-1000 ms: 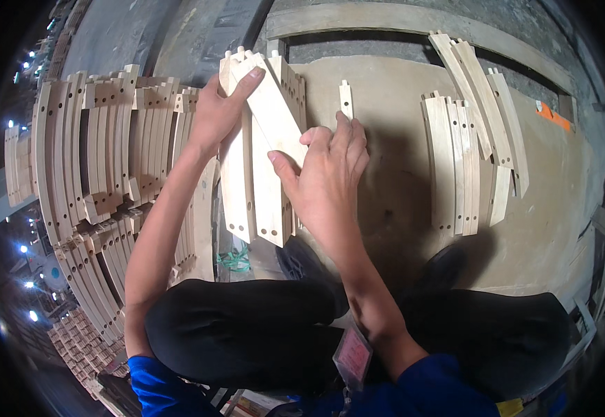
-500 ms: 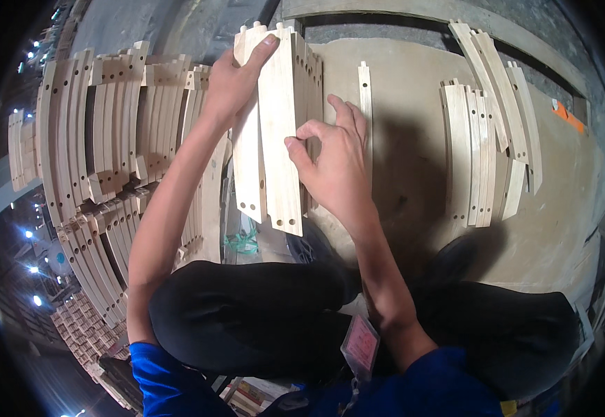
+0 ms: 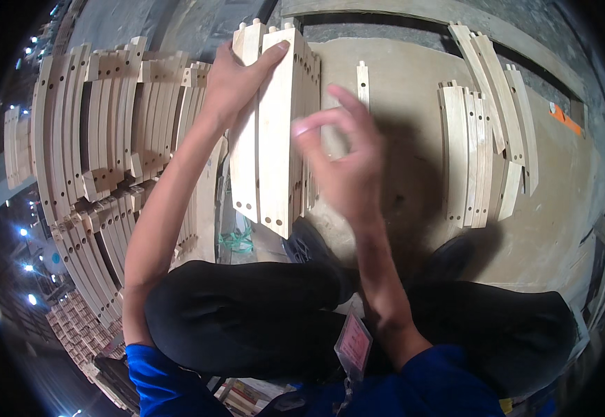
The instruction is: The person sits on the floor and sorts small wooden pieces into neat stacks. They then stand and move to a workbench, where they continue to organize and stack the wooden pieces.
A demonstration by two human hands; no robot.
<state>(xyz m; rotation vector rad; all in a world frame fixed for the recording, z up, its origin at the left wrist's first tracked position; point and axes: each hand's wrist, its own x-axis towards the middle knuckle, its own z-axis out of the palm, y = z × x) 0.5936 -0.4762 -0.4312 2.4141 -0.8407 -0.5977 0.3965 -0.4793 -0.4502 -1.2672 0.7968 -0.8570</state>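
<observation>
My left hand grips the upper part of a pale wooden slat, its thumb pressed on the slat's face near the dowelled top end. A second slat sits close at its left, under the same hand. Both have dowel pins at the top and dark holes at the lower end. More holed pieces show behind the slat's right edge. My right hand is smeared by motion beside that edge. Its thumb and index finger curve toward each other and another finger sticks up; whether anything is between the fingertips cannot be made out.
A narrow holed wooden strip lies on the tan board beyond my right hand. Several curved slats rest farther right, near an orange strip. Stacks of holed wooden pieces fill the left. My shoe is below the slats.
My right hand has drawn slightly right and toward me from the slat's edge and blurs. The held slat has turned a little, its lower end shifting left; my left hand still grips it.
</observation>
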